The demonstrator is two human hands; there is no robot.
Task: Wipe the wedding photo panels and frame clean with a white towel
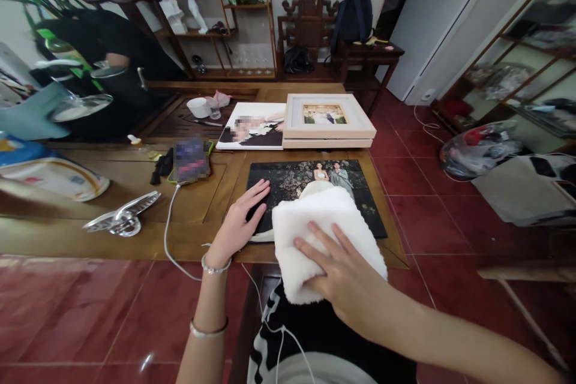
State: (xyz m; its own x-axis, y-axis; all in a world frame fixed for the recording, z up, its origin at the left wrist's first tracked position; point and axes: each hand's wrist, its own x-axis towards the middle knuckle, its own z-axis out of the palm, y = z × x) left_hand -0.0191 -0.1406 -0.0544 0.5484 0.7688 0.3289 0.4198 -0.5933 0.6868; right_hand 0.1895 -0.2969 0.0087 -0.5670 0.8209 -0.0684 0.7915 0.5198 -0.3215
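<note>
A dark photo panel [288,179] lies flat by the near right corner of the tabletop [67,237], its picture of two people facing up. The left hand [240,225] rests palm down across the panel's left edge, open, fingers nearly straight and close together, thumb a little apart; it has hold of nothing. The right hand [348,279] lies over a folded white cloth [299,219], its fingers spread on top. Whether the thumb pinches the cloth cannot be told. The cloth covers the middle of the panel's near edge and hangs out past the near edge of the tabletop. The panel is thus beneath the cloth and to the right of the left hand, with its far edge and near right corner uncovered. Beyond it, toward the tabletop's far right corner, a framed picture [324,114] stands beside another photo [258,126]. Left of the panel are a phone [191,159] and, closer to the near edge, a silver clip [123,213].
</note>
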